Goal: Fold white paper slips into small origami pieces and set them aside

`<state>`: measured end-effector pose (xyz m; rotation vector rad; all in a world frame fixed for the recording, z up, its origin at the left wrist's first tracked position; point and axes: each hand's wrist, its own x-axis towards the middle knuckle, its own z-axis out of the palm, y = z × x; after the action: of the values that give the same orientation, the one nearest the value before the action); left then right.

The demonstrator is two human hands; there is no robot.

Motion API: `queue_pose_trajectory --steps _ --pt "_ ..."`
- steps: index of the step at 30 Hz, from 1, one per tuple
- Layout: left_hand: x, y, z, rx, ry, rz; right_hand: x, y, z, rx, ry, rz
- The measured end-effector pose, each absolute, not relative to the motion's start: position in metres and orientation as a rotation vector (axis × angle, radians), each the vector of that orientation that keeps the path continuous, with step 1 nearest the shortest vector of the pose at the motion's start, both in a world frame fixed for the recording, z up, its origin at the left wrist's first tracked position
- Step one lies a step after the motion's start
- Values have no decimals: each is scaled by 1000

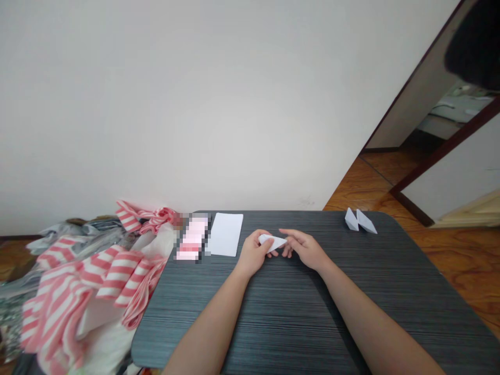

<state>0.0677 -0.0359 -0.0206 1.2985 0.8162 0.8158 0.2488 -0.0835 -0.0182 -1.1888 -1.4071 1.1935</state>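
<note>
A small folded piece of white paper (273, 242) is held above the dark table, narrowing to a point on its right side. My left hand (253, 252) grips its wide end, thumb on top and fingers beneath. At the pointed end, my right hand (304, 249) pinches the tip between thumb and fingers, with the index finger stretched out above. Two folded white paper pieces, one on the left (351, 220) and one on the right (366, 222), stand close together at the table's far right. A stack of white paper (226, 234) lies left of my hands.
The dark wood-grain table (281, 312) stands against a white wall (250, 104). A blurred-out flat object (192, 237) lies at its left edge. Red-and-white striped cloth (62, 307) is heaped beside the table on the left. Wooden floor (469, 250) and a doorway are on the right.
</note>
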Motion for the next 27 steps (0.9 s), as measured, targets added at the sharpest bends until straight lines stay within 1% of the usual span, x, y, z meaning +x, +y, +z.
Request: queue_pose_trajectory --steps 3,7,15,27 --pt "67 -36 -20 1317 825 813 250 -82 -20 -1199 -1273 1265" --pt "66 -37 -18 1335 819 811 250 -81 -22 -1252 -1278 1311" --pt "66 -37 -13 1325 797 798 250 -82 -18 -1292 -1405 1271" --pt "65 -37 -14 1327 799 800 249 -83 -15 -1293 -1408 1268"
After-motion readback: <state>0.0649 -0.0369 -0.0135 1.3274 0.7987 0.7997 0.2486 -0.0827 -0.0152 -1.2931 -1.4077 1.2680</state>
